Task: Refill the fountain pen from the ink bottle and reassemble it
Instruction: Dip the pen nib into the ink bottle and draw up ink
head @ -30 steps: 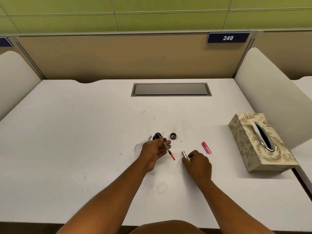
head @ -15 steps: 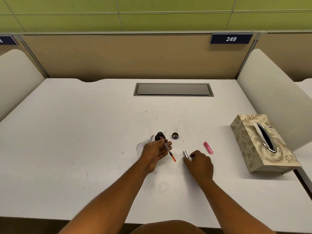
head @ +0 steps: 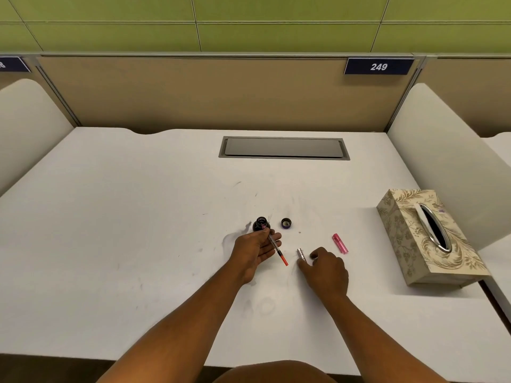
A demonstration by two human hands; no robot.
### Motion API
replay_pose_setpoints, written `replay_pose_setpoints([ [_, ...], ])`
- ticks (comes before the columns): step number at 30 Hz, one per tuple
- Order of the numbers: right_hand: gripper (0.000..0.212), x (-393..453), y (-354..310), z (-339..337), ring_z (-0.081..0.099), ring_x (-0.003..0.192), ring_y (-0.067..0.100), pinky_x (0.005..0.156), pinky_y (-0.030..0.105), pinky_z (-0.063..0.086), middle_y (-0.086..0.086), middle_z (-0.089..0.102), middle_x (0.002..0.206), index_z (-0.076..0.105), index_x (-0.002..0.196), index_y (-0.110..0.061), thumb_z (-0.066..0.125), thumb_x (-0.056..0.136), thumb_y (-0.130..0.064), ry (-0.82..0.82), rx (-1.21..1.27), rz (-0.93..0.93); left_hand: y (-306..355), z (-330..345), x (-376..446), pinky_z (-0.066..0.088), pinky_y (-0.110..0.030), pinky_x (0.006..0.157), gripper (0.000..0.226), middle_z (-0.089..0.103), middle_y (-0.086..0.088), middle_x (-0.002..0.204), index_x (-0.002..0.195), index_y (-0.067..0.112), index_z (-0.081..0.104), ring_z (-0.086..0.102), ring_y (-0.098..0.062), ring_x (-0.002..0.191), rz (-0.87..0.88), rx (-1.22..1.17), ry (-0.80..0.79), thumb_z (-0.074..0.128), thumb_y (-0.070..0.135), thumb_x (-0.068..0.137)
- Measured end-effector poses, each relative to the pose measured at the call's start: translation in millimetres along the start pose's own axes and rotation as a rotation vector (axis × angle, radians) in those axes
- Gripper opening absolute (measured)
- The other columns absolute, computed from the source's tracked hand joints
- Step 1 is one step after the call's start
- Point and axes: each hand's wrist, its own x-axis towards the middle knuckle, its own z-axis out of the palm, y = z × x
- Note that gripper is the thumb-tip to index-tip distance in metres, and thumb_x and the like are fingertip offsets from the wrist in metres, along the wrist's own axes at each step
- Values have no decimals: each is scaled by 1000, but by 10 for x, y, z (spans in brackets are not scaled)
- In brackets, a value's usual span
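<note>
the fountain pen (head: 275, 246) is in pieces: its thin inner section with the clear converter and orange-red end lies across the left hand (head: 255, 251), nib end dipped at the mouth of the ink bottle (head: 261, 224), which stands open on the worktop (head: 138, 230). the left grip is pinched on that section, thumb and fingers curled round its upper part. the right hand (head: 326, 272) grips a silver barrel piece (head: 301, 255) against the worktop, fingers curled on its near end.

by the look of it the section is light, stiff and thin, likely slick plastic, and the nib is the fragile end; i'd hold it mid-body, clear of the nib and of the orange-red knob. the bottle looks like small, dark glass, easy to tip, and is best steadied low on its wall.

count: one ink bottle, one bottle cap (head: 286, 223) lying just right of it, one inner section, one silver piece, one pink pen part (head: 340, 243) apart to the right, one tissue box (head: 431, 239), two hands.
</note>
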Motion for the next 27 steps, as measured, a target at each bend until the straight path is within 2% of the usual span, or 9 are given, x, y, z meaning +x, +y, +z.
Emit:
replay_pose_setpoints([
  [7, 38, -11, -13, 7, 60, 93, 23, 78, 35, 50, -4, 67, 89, 62, 102, -25, 61, 80, -56, 16, -42, -13, 5, -23, 4, 54, -33, 90, 20, 77, -7, 100, 104, 8, 68, 72, -22, 96, 5, 5, 6, 53, 20, 100],
  [15, 40, -24, -36, -6, 60, 95, 23, 80, 36, 49, -3, 66, 91, 62, 103, -25, 60, 79, -58, 9, -60, 1, 21, -31, -7, 55, -31, 87, 21, 76, -9, 104, 107, 8, 68, 72, -21, 95, 8, 15, 6, 53, 20, 100],
  [27, 44, -79, -121, -60, 58, 100, 24, 79, 36, 44, -3, 64, 98, 58, 104, -25, 60, 80, -61, -7, -57, 24, 34, -62, -22, 54, -32, 89, 20, 76, -9, 105, 105, 9, 68, 72, -22, 97, 18, 14, 9, 53, 21, 100],
])
